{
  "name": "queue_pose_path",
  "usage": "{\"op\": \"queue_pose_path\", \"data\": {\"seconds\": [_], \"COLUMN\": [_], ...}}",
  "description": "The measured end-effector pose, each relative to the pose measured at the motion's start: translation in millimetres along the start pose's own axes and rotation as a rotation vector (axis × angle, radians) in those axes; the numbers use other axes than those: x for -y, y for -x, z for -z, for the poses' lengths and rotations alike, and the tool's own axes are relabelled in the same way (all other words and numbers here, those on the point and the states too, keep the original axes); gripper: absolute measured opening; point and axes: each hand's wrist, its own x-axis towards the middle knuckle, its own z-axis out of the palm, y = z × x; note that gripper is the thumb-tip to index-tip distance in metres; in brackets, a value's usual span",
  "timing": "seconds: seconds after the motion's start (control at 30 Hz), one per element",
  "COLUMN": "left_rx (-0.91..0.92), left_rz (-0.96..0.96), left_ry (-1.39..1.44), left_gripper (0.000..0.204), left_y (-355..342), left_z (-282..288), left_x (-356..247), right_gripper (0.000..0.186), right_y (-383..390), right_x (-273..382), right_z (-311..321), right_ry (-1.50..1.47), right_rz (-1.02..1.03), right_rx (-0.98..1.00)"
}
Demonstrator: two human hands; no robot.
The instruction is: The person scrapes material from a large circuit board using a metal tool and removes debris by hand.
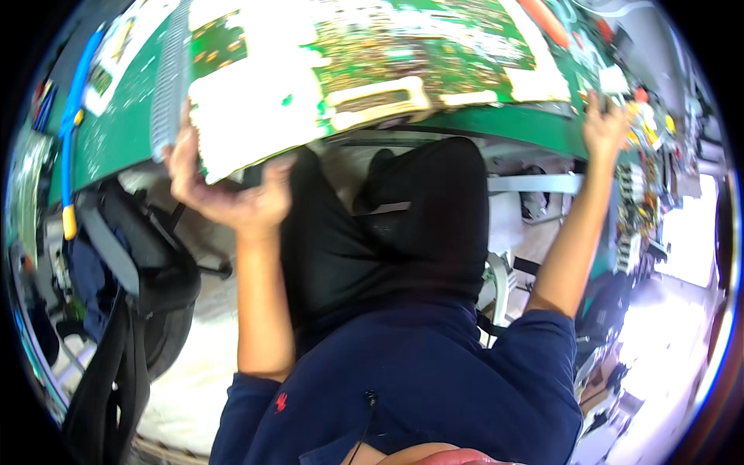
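Note:
A large green circuit board (418, 58) with gold and white areas lies tilted at the top of the head view, blurred by motion. Its near left corner overhangs the front edge of the green work surface (116, 139). My left hand (229, 194) grips this corner, with the fingers along the board's left side and the thumb standing near its front edge. To the right of the board, my right hand (607, 128) is raised with its fingers apart. It is close to a small white block (612, 80), and I see nothing held in it.
A grey ribbed strip (169, 85) runs along the board's left side. Further left is a blue tube with yellow ends (74, 108). An orange-red handle (545, 22) lies at the upper right. Small yellow parts (647, 124) crowd the far right. A black chair (147, 248) stands at lower left.

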Motion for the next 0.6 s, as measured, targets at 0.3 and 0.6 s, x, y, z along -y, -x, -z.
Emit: {"op": "queue_pose_path", "data": {"seconds": [0.3, 0.6], "left_rx": [0.082, -0.006], "left_rz": [-0.104, -0.143], "left_ry": [-0.094, -0.099], "left_gripper": [0.085, 0.085], "left_y": [-4.5, -5.7], "left_z": [6.5, 4.5], "left_x": [3.8, 8.4], "right_gripper": [0.051, 0.034], "right_y": [16.4, 57.2], "right_x": [-10.4, 118.2], "right_z": [-16.3, 70.1], "right_ry": [-0.423, -0.862], "right_rz": [-0.019, 0.143], "right_rx": [0.053, 0.180]}}
